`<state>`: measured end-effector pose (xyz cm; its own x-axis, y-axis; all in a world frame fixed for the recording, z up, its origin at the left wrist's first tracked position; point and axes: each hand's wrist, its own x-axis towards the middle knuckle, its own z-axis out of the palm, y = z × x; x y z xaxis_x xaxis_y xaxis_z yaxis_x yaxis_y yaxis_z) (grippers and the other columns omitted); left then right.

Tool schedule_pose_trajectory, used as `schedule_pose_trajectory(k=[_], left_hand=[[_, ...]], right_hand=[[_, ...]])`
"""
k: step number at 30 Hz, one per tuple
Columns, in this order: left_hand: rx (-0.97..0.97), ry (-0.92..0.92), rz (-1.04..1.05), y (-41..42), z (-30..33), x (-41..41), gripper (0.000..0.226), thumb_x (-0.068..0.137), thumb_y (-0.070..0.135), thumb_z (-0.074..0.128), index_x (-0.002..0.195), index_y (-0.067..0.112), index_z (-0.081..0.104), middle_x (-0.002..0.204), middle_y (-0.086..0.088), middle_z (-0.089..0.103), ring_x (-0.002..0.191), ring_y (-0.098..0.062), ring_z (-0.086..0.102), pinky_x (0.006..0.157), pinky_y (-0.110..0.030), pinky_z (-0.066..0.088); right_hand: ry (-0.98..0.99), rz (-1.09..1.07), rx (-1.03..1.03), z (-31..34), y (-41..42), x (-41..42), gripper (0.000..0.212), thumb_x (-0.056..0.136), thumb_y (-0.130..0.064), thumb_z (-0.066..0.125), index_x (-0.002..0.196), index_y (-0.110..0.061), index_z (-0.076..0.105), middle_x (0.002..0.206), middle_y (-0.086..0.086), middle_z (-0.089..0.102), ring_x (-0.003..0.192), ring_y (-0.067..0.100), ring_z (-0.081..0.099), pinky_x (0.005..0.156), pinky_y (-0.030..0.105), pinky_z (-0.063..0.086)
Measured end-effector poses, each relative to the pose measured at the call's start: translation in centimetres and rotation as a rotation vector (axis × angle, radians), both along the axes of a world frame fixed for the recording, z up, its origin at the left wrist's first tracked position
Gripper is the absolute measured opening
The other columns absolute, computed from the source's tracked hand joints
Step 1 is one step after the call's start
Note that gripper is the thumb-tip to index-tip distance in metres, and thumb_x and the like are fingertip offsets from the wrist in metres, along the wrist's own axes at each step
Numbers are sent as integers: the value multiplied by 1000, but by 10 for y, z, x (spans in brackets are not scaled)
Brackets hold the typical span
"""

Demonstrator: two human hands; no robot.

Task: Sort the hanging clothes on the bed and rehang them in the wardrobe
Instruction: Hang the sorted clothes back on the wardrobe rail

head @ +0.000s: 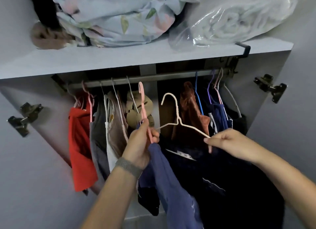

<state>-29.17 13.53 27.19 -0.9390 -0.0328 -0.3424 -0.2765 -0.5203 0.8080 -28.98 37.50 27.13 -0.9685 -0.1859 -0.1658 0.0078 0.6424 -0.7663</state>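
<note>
While both hands work just below the wardrobe rail point(145, 79), the left hand point(141, 143) grips a pink hanger point(142, 107) carrying a blue garment point(171, 186), and the right hand point(227, 143) pinches a white hanger point(177, 119).

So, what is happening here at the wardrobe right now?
A person stands at the open wardrobe. The left hand grips a pink hanger carrying a blue garment. The right hand pinches one arm of a white hanger carrying a dark garment. Neither hook is on the rail yet, where other clothes already hang.
</note>
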Motion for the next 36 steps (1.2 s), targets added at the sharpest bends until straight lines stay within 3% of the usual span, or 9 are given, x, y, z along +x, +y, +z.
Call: schedule_pose_trajectory(k=[5, 10, 12, 14, 17, 22, 27, 32, 36], left_hand=[[2, -71, -105, -1, -11, -31, 25, 98, 27, 44, 82, 8, 48, 41, 2, 47, 29, -6, 38, 31, -9, 27], [-25, -61, -296, 25, -32, -32, 22, 96, 7, 41, 75, 13, 39, 49, 1, 48, 34, -9, 42, 34, -13, 31], [-24, -51, -308, 35, -33, -34, 21, 96, 4, 40, 77, 13, 37, 48, 1, 48, 35, -10, 42, 35, -15, 31], [-21, -41, -300, 45, -31, -33, 23, 96, 3, 39, 77, 14, 35, 45, 2, 48, 34, -10, 42, 36, -15, 31], [33, -17, -332, 63, -21, -28, 23, 95, 1, 39, 78, 15, 34, 47, 2, 48, 35, -10, 42, 36, -14, 30], [53, 33, -416, 80, 0, -20, 27, 95, 1, 39, 72, 16, 37, 47, 2, 47, 34, -9, 41, 36, -14, 27], [74, 41, -423, 80, 3, -19, 25, 95, 2, 39, 74, 15, 35, 49, 3, 48, 35, -8, 41, 36, -13, 26], [54, 73, -540, 92, 7, -5, 19, 96, 6, 40, 82, 18, 41, 56, 1, 49, 37, -9, 43, 36, -13, 30], [50, 56, -451, 82, 6, -7, 20, 96, 4, 41, 79, 16, 40, 59, -2, 47, 36, -8, 42, 35, -12, 28]], right_hand=[[-81, -101, 11, -7, 9, -5, 37, 87, -35, 64, 57, -15, 71, 48, -4, 52, 47, 4, 45, 50, 11, 32], [-86, -216, -13, 6, 28, 5, 36, 86, -33, 65, 54, -16, 71, 64, 9, 63, 59, 7, 54, 68, 21, 37], [-93, -254, 21, 16, 33, 7, 38, 86, -34, 65, 52, -17, 70, 58, 4, 60, 53, 5, 52, 62, 16, 37], [-64, -301, 57, 28, 37, 7, 38, 85, -36, 65, 52, -19, 70, 62, 8, 60, 59, 13, 53, 56, 12, 36], [-31, -313, 90, 48, 41, 7, 37, 86, -35, 64, 53, -22, 71, 73, 11, 68, 68, 17, 56, 69, 21, 39], [-66, -366, 120, 81, 60, 18, 34, 87, -32, 63, 58, -15, 70, 59, 5, 60, 51, 14, 51, 52, 19, 40], [-55, -492, 150, 86, 79, 39, 34, 87, -40, 62, 67, -14, 69, 64, 9, 61, 57, 22, 52, 66, 30, 38], [-86, -407, 99, 63, 41, 47, 34, 90, -33, 60, 62, -15, 68, 57, 5, 58, 47, 14, 47, 45, 18, 35], [16, -477, 81, 59, 30, 38, 34, 90, -32, 61, 64, -12, 69, 57, 5, 59, 51, 16, 49, 50, 22, 37]])
